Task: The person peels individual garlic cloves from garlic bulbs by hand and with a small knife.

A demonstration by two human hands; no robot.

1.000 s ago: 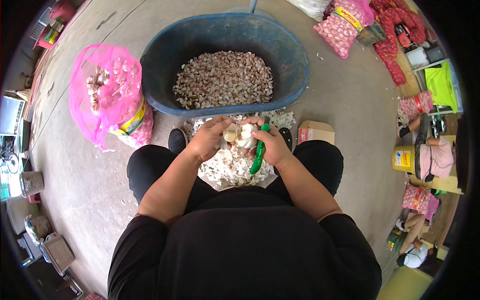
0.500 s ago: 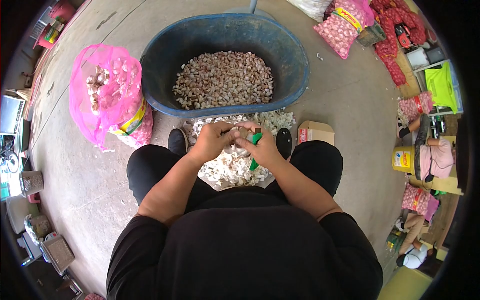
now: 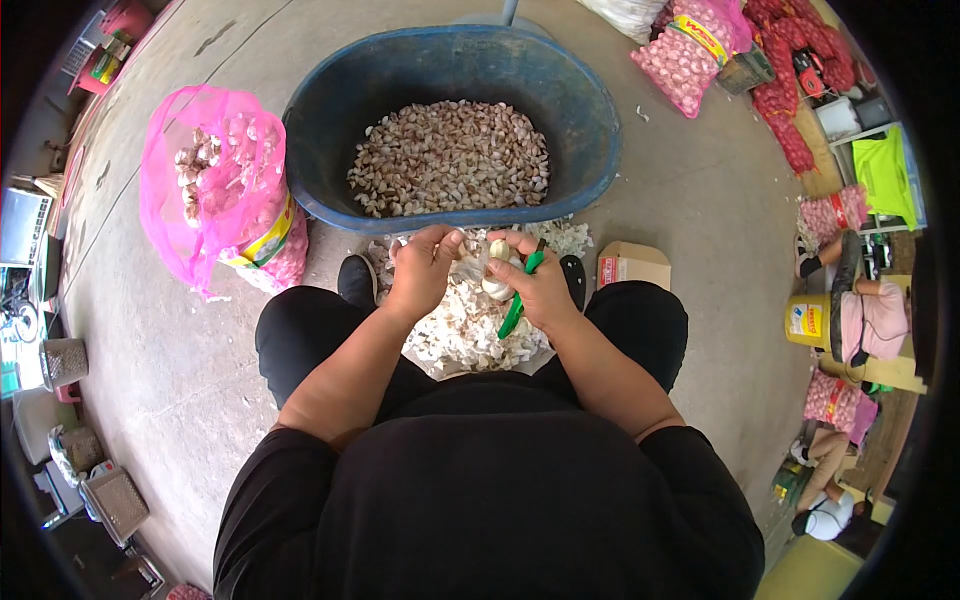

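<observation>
Over the heap of garlic skins (image 3: 468,325), my right hand (image 3: 540,290) grips a partly peeled garlic bulb (image 3: 497,286) between thumb and fingers. The same hand keeps a green-handled tool (image 3: 515,307), apparently a small knife, against the palm; its blade is hard to see. To the left and apart from the bulb, my left hand (image 3: 422,268) has thumb and fingertips pinched together, and what lies between them cannot be made out. Loose garlic cloves (image 3: 450,160) cover the bottom of the large blue tub (image 3: 400,224) ahead of my hands.
A pink mesh bag (image 3: 262,215) of garlic bulbs stands left of the tub. Right of my foot sits a small open cardboard box (image 3: 634,265). More garlic bags (image 3: 690,60) lie at the upper right, and people sit along the right edge near a yellow bucket (image 3: 806,318).
My hands were together around the garlic bulb and have separated. My left hand has drawn away to the left; the bulb stays in my right hand, now showing more pale cloves.
</observation>
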